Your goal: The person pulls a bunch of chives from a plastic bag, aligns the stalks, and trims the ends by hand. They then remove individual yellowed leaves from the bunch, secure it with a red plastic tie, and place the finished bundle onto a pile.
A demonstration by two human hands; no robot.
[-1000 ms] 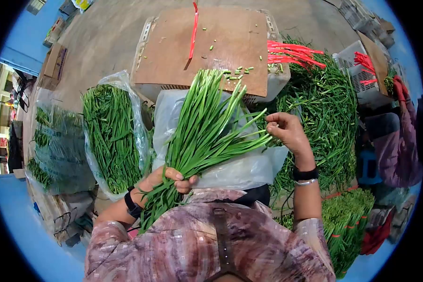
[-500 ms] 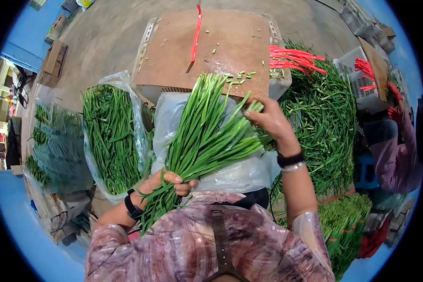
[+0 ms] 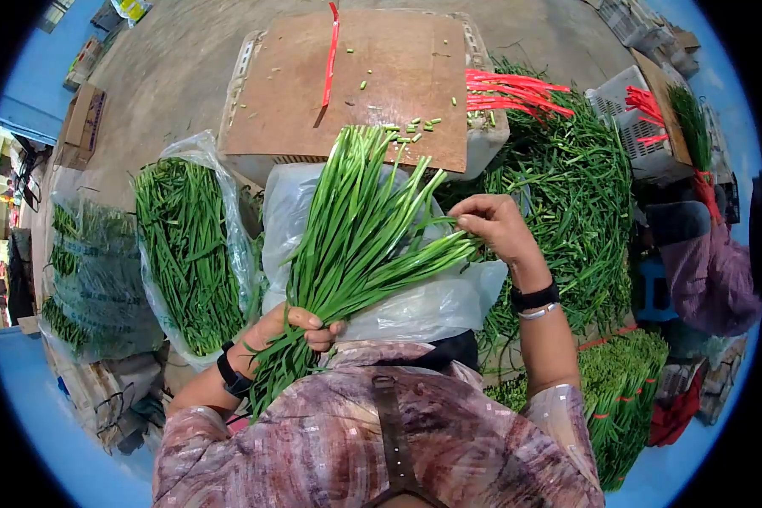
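Observation:
My left hand (image 3: 309, 328) is wrapped round the leafy end of a fanned bunch of garlic chives (image 3: 356, 229) in front of my chest. Their pale cut ends spread upward and to the right, and the leaf tips hang below my fist. My right hand (image 3: 504, 230) is at the right side of the fan, thumb and forefinger pinched at the end of a garlic chive stalk. Beneath the bunch, clear plastic (image 3: 406, 313) covers my lap. Short cut stalk pieces (image 3: 415, 129) lie on the brown board (image 3: 398, 68) ahead.
One red tie strip (image 3: 332, 55) lies on the board; more red strips (image 3: 516, 91) stick out at its right. Loose chives (image 3: 559, 212) are heaped on the right, tied bunches (image 3: 622, 389) below. Bagged chives (image 3: 190, 254) stand left. A co-worker's sleeve (image 3: 720, 279) shows far right.
My right hand has moved slightly right and down, from gripping several stalk ends to a fingertip pinch. The stalks on the right have spread out. At far right, a co-worker's chive bunch has come into view.

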